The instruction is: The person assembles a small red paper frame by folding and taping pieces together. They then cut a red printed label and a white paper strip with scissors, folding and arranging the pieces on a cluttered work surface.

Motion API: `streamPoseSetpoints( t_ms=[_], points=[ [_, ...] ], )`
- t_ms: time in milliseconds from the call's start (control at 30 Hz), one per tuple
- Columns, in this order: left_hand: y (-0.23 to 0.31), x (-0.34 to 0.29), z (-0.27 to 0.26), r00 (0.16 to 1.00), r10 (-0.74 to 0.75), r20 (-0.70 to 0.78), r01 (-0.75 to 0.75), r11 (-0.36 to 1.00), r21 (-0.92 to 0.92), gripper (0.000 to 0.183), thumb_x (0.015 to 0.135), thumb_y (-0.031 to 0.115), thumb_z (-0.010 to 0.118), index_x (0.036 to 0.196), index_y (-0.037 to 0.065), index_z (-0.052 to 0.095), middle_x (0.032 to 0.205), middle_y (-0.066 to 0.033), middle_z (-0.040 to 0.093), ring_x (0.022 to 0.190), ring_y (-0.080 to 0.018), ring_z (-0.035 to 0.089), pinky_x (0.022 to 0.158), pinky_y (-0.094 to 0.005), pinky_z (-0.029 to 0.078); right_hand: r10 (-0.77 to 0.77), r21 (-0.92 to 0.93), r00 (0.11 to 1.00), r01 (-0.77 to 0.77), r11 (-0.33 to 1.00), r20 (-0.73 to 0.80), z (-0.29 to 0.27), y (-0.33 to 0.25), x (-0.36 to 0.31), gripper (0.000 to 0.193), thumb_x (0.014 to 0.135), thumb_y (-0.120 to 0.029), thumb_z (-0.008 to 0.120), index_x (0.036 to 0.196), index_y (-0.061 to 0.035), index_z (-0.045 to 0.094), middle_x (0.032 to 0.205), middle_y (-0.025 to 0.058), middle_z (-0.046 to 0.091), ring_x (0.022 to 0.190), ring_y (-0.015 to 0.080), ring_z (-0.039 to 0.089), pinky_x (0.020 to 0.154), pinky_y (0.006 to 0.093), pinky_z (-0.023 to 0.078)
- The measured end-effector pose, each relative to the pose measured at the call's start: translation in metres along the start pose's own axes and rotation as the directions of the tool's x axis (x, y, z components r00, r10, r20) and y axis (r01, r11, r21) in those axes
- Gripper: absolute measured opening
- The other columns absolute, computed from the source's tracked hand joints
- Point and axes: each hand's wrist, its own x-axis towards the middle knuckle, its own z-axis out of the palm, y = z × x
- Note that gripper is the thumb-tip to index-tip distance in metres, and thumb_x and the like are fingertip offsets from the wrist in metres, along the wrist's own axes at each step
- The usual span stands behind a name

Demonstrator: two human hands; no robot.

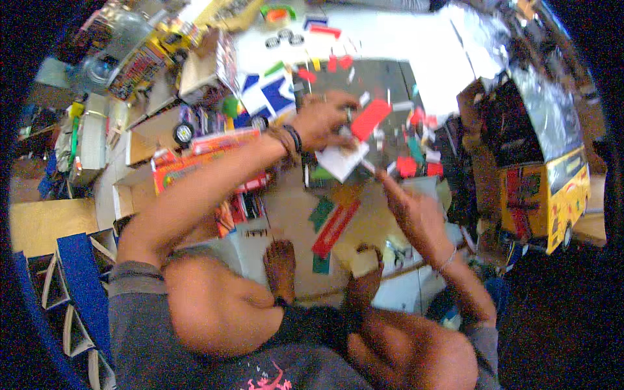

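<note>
My left hand (325, 120) reaches in from the left over a dark mat (396, 78), its fingers closed on a white flat piece (343, 162). A red rectangular piece (372, 119) shows beside those fingers; blur hides whether it is held too. My right hand (416, 214) is just right of the white piece, index finger stretched toward it and the other fingers curled. A small pale, narrow thing (368, 167) is at its fingertip, too smeared to name. Small red, white and green scraps (407, 166) lie about the mat.
Red and green strips (335, 229) lie near my feet. To the left are a purple toy vehicle (201, 125), an orange-red box (169, 172) and wooden trays (153, 140). A yellow toy bus (552, 198) stands at the right; blue-and-white sheets (268, 96) lie beyond my left arm.
</note>
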Motion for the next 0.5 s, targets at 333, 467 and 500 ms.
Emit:
streamPoseSetpoints(
  t_ms=[333,467,500],
  points=[
    [0.004,0.007,-0.006,0.996,-0.083,0.039,0.082,0.997,0.012,0.032,0.081,0.046,0.074,0.105,0.025,0.074,0.137,-0.0078,0.054,0.133,-0.0318,0.044,0.103,-0.0553,0.037,0.004,0.04,0.974,0.005,0.999,-0.228,0.001,0.01,-0.003,0.055,0.098,-0.021,0.055,0.15,-0.0289,0.039,0.08,0.0168,0.062,0.063,0.0371,0.062,0.057,0.0488,0.05],
    [0.008,0.005,-0.016,0.984,0.0,-0.181,-0.006,1.0,-0.029,0.021,0.085,0.03,0.072,0.105,0.024,0.074,0.113,-0.0065,0.067,0.111,-0.0318,0.059,0.091,-0.0436,0.05,0.027,-0.026,0.898,-0.042,0.999,-0.438,0.002,0.021,0.016,0.056,0.096,-0.021,0.057,0.149,-0.03,0.041,0.091,0.0146,0.063,0.076,0.0336,0.064,0.07,0.0477,0.051],
    [0.012,0.004,-0.022,0.981,-0.049,-0.188,0.033,0.995,-0.089,0.02,0.085,0.028,0.072,0.104,0.022,0.074,0.111,-0.0069,0.067,0.109,-0.0312,0.061,0.09,-0.0429,0.05,-0.026,-0.098,0.857,-0.029,0.995,-0.515,0.005,0.022,0.022,0.056,0.096,-0.021,0.057,0.148,-0.0302,0.042,0.094,0.0135,0.063,0.081,0.0323,0.064,0.074,0.0472,0.05]
  ],
)
